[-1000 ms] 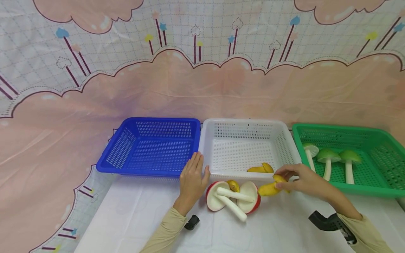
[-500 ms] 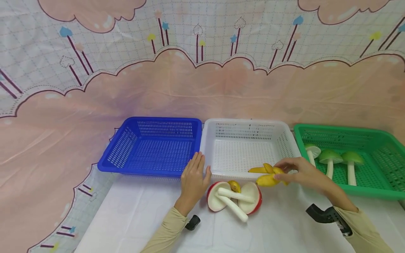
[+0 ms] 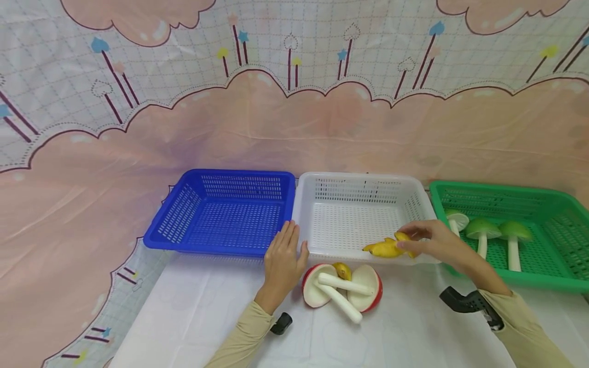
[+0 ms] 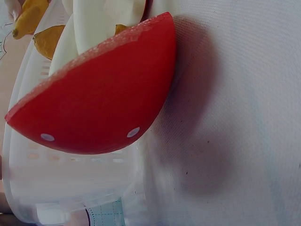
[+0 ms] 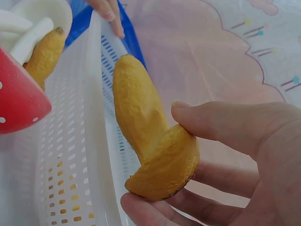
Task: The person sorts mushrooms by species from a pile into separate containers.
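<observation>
Red-capped mushrooms [image 3: 365, 294] before white basket [image 3: 354, 175]; right hand [image 3: 434, 244] pinching yellow mushroom [image 5: 153, 134]; left hand [image 3: 282, 263] flat, rim contact unclear.

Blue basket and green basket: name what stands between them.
In the head view, the white basket stands between the blue basket and green basket, with the right hand holding a yellow mushroom at its near side.

Looking bright and even around the right grip [image 3: 439, 245] in the head view. Dimmer to its left in the left wrist view, throwing a soft-edged shadow onto the bench [image 4: 263, 122] beside the red cap [image 4: 108, 89]. Pale, slightly soft across the backdrop [image 5: 188, 42] behind the right grip.
</observation>
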Demonstrator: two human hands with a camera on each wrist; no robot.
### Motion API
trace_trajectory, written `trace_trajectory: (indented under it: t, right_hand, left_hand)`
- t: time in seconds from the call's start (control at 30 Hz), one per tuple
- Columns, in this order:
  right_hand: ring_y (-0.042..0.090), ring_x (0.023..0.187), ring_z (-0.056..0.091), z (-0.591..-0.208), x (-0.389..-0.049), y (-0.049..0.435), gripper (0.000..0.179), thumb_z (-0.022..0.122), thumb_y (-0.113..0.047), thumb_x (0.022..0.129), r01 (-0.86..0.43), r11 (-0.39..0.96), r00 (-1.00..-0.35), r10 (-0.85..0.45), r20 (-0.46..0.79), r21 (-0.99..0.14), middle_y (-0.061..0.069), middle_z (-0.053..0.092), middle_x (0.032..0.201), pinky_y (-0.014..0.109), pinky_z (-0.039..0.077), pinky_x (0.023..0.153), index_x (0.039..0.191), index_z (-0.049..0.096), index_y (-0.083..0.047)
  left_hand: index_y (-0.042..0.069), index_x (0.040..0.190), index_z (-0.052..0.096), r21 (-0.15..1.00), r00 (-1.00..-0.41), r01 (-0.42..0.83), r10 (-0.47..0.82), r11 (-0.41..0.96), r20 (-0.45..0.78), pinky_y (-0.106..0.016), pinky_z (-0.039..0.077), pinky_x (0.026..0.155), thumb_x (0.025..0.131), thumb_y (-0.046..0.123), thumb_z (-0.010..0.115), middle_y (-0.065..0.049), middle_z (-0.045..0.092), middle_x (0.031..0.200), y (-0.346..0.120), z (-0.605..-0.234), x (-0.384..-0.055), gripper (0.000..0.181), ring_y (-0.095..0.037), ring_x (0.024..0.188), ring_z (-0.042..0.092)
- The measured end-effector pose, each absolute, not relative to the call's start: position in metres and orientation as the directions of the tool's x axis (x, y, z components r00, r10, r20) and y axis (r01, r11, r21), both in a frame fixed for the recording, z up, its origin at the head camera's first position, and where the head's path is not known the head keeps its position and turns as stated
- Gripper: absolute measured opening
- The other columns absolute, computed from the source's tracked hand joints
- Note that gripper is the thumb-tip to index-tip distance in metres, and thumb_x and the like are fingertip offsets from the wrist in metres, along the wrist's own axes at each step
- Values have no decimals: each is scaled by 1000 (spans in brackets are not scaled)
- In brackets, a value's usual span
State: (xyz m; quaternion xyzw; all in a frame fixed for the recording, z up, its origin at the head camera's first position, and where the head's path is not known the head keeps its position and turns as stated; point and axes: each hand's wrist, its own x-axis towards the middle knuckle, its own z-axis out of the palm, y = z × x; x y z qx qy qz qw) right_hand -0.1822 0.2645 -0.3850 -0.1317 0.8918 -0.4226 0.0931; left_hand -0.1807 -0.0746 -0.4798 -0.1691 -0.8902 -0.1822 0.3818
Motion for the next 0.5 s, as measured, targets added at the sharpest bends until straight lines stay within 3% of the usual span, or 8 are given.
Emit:
trace_trajectory:
  t: [0.5]
  right_hand:
    - [25, 93, 59, -389, -201, 262, 58, 71, -34, 84, -69, 580, -961, -257, -102, -812, 18, 60, 110, 36, 57, 72, 122, 56, 7]
  left_hand:
    - [-5, 118, 63, 198, -657, 442, 166, 875, 735, -47, 45, 96, 89, 23, 57, -18, 58, 127, -74, -479, -181, 41, -30, 122, 52]
